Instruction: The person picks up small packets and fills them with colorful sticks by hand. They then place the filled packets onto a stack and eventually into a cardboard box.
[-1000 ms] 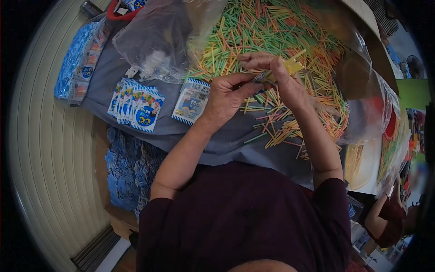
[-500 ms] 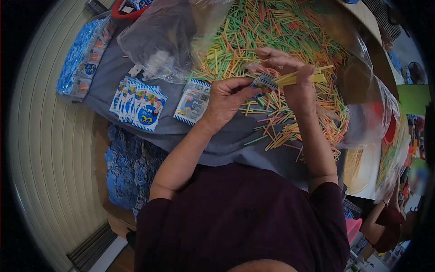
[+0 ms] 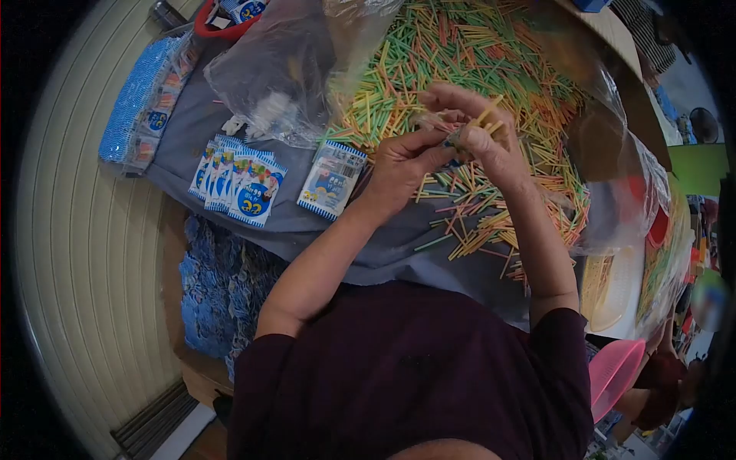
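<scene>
My left hand (image 3: 402, 170) pinches a small blue-and-white packet (image 3: 454, 142) at its edge, over the front of the stick pile. My right hand (image 3: 491, 146) is curled against the packet's other side and grips several yellow sticks (image 3: 488, 115), whose ends poke out above the fingers. The packet is mostly hidden between both hands. Beneath and behind them spreads a large heap of thin green, yellow and orange sticks (image 3: 460, 46). Left of my left hand lies a flat printed packet (image 3: 331, 180), and farther left is an overlapping row of similar packets (image 3: 253, 188).
Clear plastic film (image 3: 268, 69) lies behind the packets. At the far left rests a blue-wrapped bundle (image 3: 138, 100), near a red container (image 3: 222, 29). A pink basket (image 3: 613, 376) stands at the lower right, by a co-worker's dark red sleeve (image 3: 661, 391).
My right hand has closed in toward the packet, and its yellow sticks now point upward near it instead of sideways. My left hand has shifted slightly right. More of the pink basket shows.
</scene>
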